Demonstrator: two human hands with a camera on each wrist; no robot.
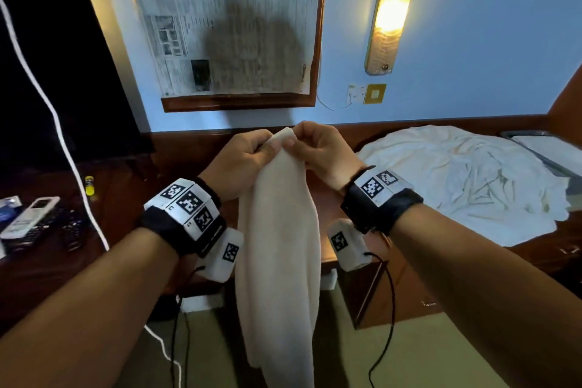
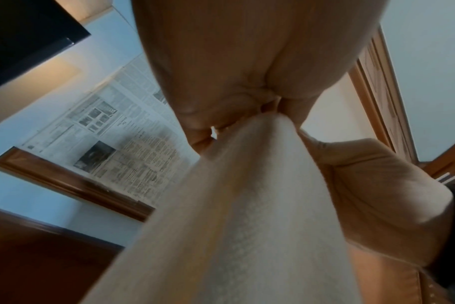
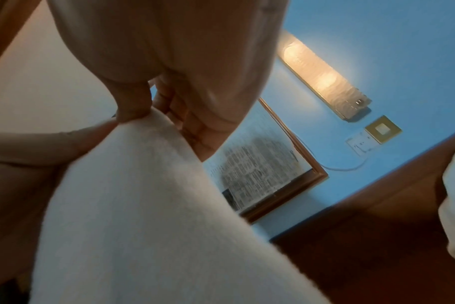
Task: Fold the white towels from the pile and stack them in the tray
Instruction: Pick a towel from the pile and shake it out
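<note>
A white towel (image 1: 278,246) hangs long and narrow in front of me, held up by its top end. My left hand (image 1: 252,151) and right hand (image 1: 311,143) pinch that top end side by side, almost touching. In the left wrist view the towel (image 2: 247,205) runs down from my left hand's pinching fingers (image 2: 221,115). The right wrist view shows the towel (image 3: 143,205) under my right thumb (image 3: 130,107). A pile of white towels (image 1: 466,179) lies on the wooden table to the right. The dark tray (image 1: 548,161) stands at the far right with white cloth in it.
A black screen (image 1: 56,72) stands at the left, with a white cable (image 1: 63,142) across it. Remotes (image 1: 31,217) and a yellow tube (image 1: 89,186) lie on the dark wooden table (image 1: 189,148). A newspaper-covered frame (image 1: 230,25) and a lit wall lamp (image 1: 390,9) hang behind.
</note>
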